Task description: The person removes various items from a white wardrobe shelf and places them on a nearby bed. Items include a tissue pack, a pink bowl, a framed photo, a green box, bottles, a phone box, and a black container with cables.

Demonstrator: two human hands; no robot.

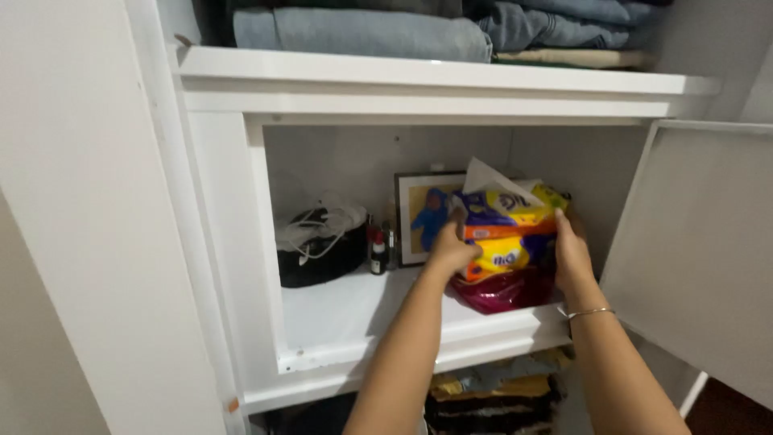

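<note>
Both hands (left hand (452, 251), right hand (572, 256)) around colourful packets (503, 229)

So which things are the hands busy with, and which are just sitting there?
In hand:
left hand
right hand
stack of yellow, purple and orange plastic packets

Just sitting there:
black bag with white cords
framed picture
small bottles
folded jeans

Two bare forearms in view, no sleeves reaching the wrists or elbows. Left hand (452, 251) carries no ring, watch or band that shows. Right hand (572, 256): thin silver-coloured bangle (590, 312) round the wrist, plain, narrow. No gloves. Nails too small to tell.
</note>
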